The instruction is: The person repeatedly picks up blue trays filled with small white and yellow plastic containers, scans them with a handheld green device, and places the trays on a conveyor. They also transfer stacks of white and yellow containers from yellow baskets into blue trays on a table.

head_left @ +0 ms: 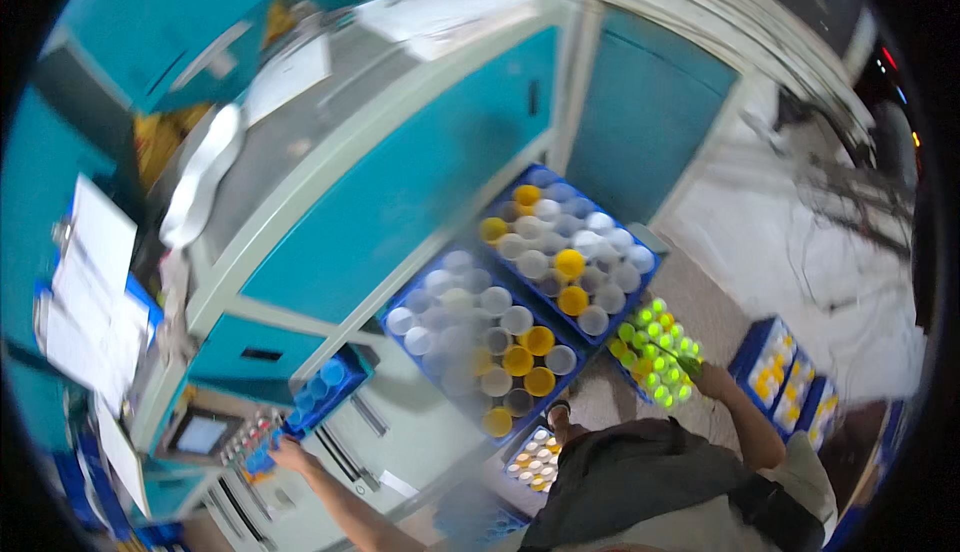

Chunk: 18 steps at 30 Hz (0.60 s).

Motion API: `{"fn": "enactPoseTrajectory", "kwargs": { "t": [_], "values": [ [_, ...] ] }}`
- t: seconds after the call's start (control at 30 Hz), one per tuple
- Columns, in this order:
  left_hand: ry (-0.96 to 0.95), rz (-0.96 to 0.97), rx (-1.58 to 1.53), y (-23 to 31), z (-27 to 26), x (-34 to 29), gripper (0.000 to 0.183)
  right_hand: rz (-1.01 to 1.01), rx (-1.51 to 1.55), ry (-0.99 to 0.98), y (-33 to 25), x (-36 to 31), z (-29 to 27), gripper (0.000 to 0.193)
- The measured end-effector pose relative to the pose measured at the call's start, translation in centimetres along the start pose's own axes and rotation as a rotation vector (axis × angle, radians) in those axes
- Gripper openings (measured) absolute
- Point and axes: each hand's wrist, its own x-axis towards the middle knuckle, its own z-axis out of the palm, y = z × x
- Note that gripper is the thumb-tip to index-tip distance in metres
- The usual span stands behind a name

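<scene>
My left hand [292, 455] reaches to the control panel [205, 434] at the lower left, right beside a row of blue cylinders [258, 460]. Its fingers are small and blurred, so their grip is unclear. On the right, my right hand [713, 382] is at the edge of a group of bright green-yellow cylinders [660, 337]. A dark slender shape [688, 362] lies by its fingertips, and I cannot make out whether the hand grips it. In front of me, two blue crates hold white and yellow cylinders [516, 360].
A teal machine [400, 172] runs along the left, papers [445, 12] on its top. More blue cylinders [325, 382] sit in a bin above the panel. Small blue crates [765, 347] stand on the floor at right. A tray of white and orange pieces [535, 457] lies near my foot.
</scene>
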Motion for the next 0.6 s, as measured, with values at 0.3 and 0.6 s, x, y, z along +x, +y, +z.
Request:
{"fn": "enactPoseTrajectory", "kwargs": {
  "t": [0.3,0.6],
  "values": [
    [-1.334,0.725,0.250,-4.1,14.4,-56.8,0.033,0.475,0.191,0.358,13.3,-12.4,8.8,0.044],
    [-2.595,1.460,0.565,-14.2,5.9,-98.0,0.042,0.724,0.946,0.932,34.8,-33.0,28.0,0.056]
  ]
}}
